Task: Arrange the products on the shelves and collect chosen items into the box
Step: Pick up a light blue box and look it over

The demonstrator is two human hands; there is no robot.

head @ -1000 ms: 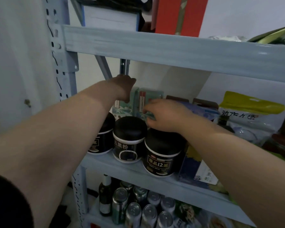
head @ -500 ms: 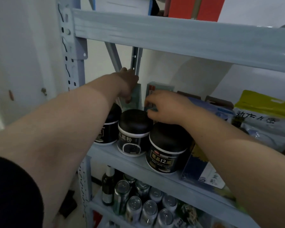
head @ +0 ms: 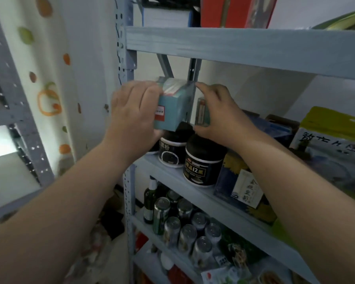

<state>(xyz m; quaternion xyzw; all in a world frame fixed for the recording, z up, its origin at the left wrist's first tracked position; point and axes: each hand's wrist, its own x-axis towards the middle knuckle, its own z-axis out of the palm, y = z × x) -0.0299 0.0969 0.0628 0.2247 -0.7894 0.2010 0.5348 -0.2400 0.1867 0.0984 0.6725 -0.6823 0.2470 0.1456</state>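
Observation:
My left hand (head: pixel 134 111) grips a teal box (head: pixel 172 107) with a red and white label, held in the air above the black jars (head: pixel 202 160) at the left end of the middle shelf (head: pixel 195 193). My right hand (head: pixel 219 113) touches the box's right side, thumb up by its top corner. A second teal box (head: pixel 201 111) stands farther back on the shelf, partly hidden behind my right hand. The collecting box is not in view.
A blue packet (head: pixel 244 189) and a white-and-yellow bag (head: pixel 332 146) stand right of the jars. Cans (head: pixel 184 232) and a green bottle (head: pixel 150 201) fill the shelf below. The upper shelf beam (head: pixel 244 46) hangs just above my hands. A red box (head: pixel 230 11) sits on top.
Both hands have come back from the rear of the shelf toward me. My left hand now holds a teal box lifted clear above the jars; my right hand has shifted onto it.

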